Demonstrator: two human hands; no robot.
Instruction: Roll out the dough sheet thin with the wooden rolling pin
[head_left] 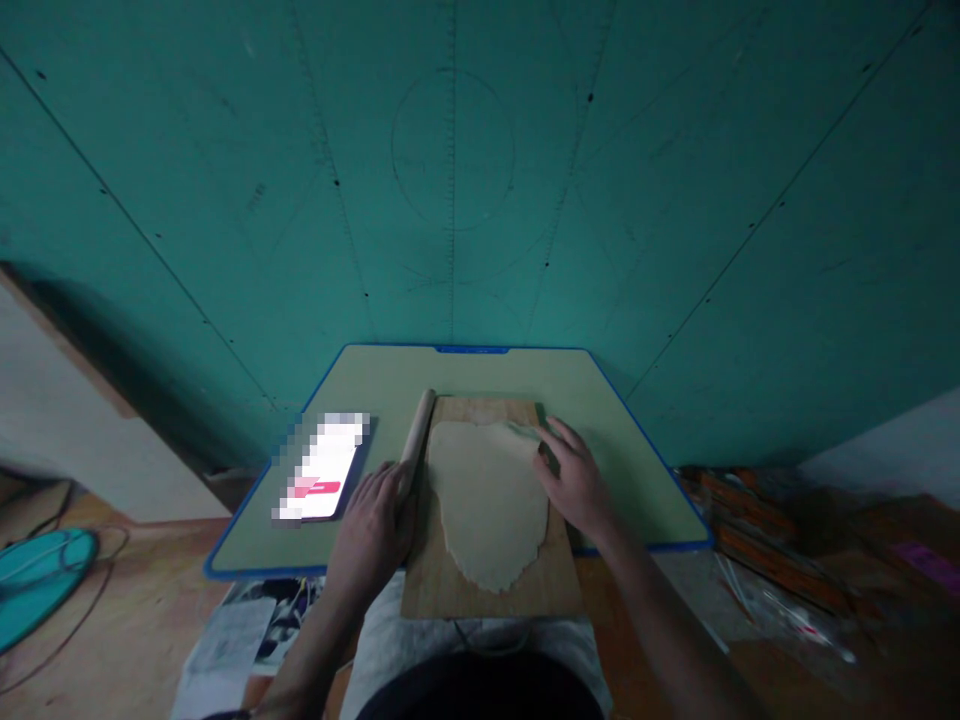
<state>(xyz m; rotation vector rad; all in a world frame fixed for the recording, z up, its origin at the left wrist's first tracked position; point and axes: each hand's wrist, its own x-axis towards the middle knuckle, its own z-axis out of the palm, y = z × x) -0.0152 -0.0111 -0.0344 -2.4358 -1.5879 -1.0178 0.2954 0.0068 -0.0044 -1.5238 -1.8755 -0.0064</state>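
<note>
A thin, uneven sheet of dough (487,500) lies on a wooden board (429,590). Along the board's left edge rests a wooden rolling pin (418,432), its far end pointing away from me. My left hand (377,525) is closed round the near end of the pin. At the dough's upper right edge, my right hand (574,478) pinches the dough between thumb and fingers, and that edge looks slightly raised.
The board stands on a pale green table (622,500) with a blue rim, against a green wall. A lit tablet or phone (330,475) lies at the left. Papers, a turquoise round object (45,580) and clutter are on the floor.
</note>
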